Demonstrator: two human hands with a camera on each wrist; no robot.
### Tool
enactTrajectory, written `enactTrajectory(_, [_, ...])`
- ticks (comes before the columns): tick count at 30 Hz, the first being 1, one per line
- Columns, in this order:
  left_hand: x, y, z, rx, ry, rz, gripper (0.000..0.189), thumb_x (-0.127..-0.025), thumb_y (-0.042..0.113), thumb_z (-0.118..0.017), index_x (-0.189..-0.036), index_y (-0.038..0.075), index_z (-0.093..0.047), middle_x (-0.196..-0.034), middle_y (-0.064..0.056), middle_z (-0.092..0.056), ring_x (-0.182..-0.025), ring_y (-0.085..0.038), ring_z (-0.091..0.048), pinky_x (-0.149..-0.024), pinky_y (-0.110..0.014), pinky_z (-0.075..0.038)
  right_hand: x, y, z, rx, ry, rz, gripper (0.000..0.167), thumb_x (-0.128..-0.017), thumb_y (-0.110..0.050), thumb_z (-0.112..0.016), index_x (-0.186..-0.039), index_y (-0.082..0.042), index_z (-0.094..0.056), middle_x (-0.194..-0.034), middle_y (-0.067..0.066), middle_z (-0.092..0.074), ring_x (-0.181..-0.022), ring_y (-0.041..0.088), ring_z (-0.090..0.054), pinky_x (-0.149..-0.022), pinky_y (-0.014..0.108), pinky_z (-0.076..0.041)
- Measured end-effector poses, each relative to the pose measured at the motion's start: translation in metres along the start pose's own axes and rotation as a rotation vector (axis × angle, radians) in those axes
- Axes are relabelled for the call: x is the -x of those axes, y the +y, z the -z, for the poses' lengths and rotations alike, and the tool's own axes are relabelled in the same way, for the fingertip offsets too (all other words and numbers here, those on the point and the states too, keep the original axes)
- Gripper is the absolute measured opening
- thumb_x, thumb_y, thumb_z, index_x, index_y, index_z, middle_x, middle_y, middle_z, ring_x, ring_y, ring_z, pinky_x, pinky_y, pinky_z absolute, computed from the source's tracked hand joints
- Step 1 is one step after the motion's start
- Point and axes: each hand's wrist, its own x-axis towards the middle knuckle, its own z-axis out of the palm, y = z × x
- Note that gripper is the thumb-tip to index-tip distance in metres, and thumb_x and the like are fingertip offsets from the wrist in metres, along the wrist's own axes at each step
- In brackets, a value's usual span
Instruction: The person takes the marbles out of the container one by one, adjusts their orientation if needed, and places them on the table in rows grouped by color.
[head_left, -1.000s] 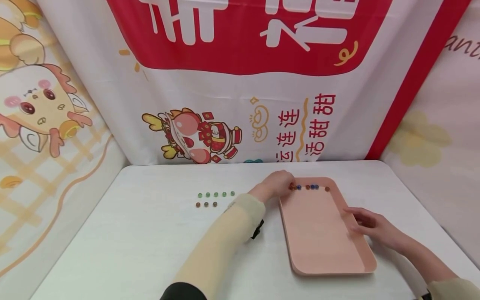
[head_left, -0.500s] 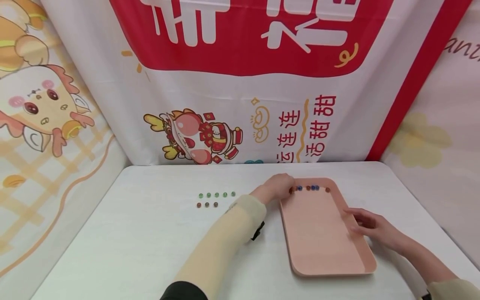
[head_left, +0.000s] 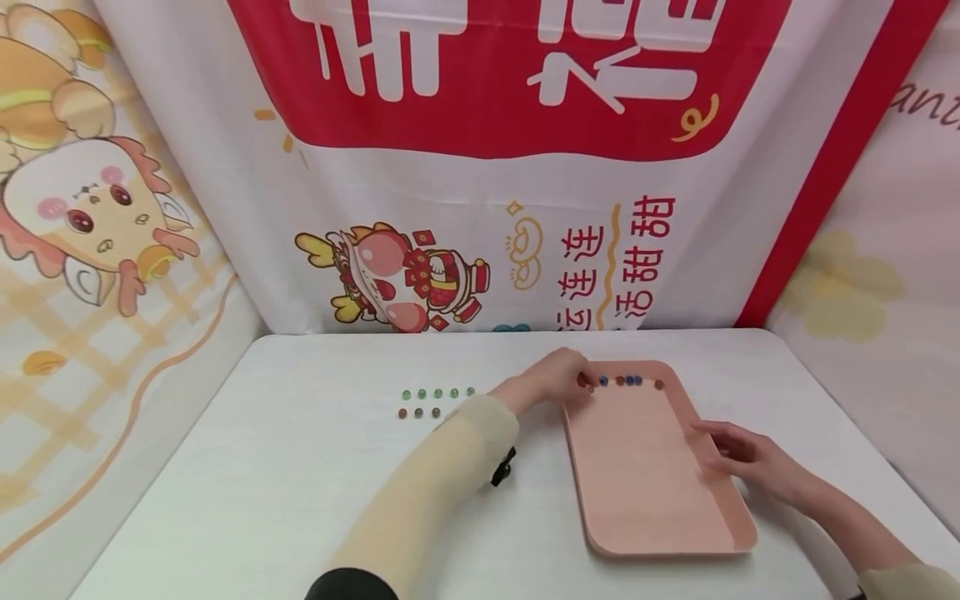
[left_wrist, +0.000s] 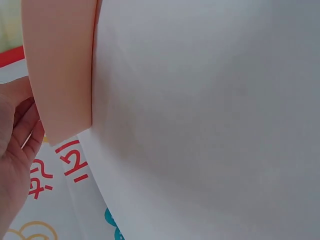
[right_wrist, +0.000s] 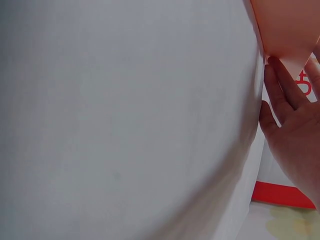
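A pink tray (head_left: pixel 645 475) lies on the white table, a line of small brown and blue glass marbles (head_left: pixel 633 380) along its far inner edge. My left hand (head_left: pixel 558 375) reaches over the tray's far left corner, its fingertips pinching a brown marble (head_left: pixel 591 388). In the left wrist view the tray wall (left_wrist: pixel 62 70) partly hides the fingers of that hand (left_wrist: pixel 17 135). My right hand (head_left: pixel 757 458) holds the tray's right rim, thumb and index finger at the edge. In the right wrist view this hand (right_wrist: pixel 295 120) touches the tray's outer side (right_wrist: pixel 287 25).
Left of the tray, a row of several green marbles (head_left: pixel 438 393) lies on the white table (head_left: pixel 285 483). A shorter row of three brownish and greyish marbles (head_left: pixel 418 413) sits nearer. A printed cloth (head_left: pixel 465 192) hangs behind the table's back edge.
The left hand's fingertips have shifted slightly, and a brown marble now shows at them, a little off the tray's far wall. My right hand stays at the rim. The view has tilted slightly.
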Motion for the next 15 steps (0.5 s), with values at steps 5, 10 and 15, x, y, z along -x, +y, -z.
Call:
enactTrajectory(5, [0.014, 0.002, 0.005, 0.057, -0.001, -0.059, 0.018, -0.090, 0.012, -0.070, -0.108, 0.010, -0.073, -0.091, 0.012, -0.065, -0.083, 0.001, -0.056, -0.074, -0.012, -0.045, 0.001, -0.001, -0.001, 0.012, 0.002, 0.007, 0.050, -0.093, -0.013, -0.066, -0.137, 0.003, -0.050, -0.132, 0.021, -0.054, -0.106, -0.009, -0.051, -0.083, 0.016, -0.047])
enactTrajectory(10, [0.031, 0.004, 0.011, 0.039, 0.007, -0.142, 0.020, -0.091, 0.013, -0.069, -0.110, 0.009, -0.072, -0.095, 0.011, -0.067, -0.086, 0.003, -0.057, -0.079, -0.015, -0.046, 0.001, -0.002, -0.002, 0.013, 0.012, 0.027, 0.048, -0.092, -0.010, -0.067, -0.135, 0.004, -0.051, -0.130, 0.025, -0.054, -0.106, -0.008, -0.052, -0.083, 0.016, -0.047])
enactTrajectory(15, [0.053, 0.002, 0.018, 0.055, 0.048, -0.171, 0.018, -0.091, 0.013, -0.070, -0.108, 0.008, -0.072, -0.094, 0.010, -0.067, -0.085, 0.003, -0.057, -0.081, -0.022, -0.050, 0.003, -0.002, -0.001, 0.021, 0.006, 0.000, 0.050, -0.092, -0.012, -0.067, -0.136, 0.003, -0.050, -0.130, 0.013, -0.056, -0.105, -0.010, -0.051, -0.082, 0.016, -0.048])
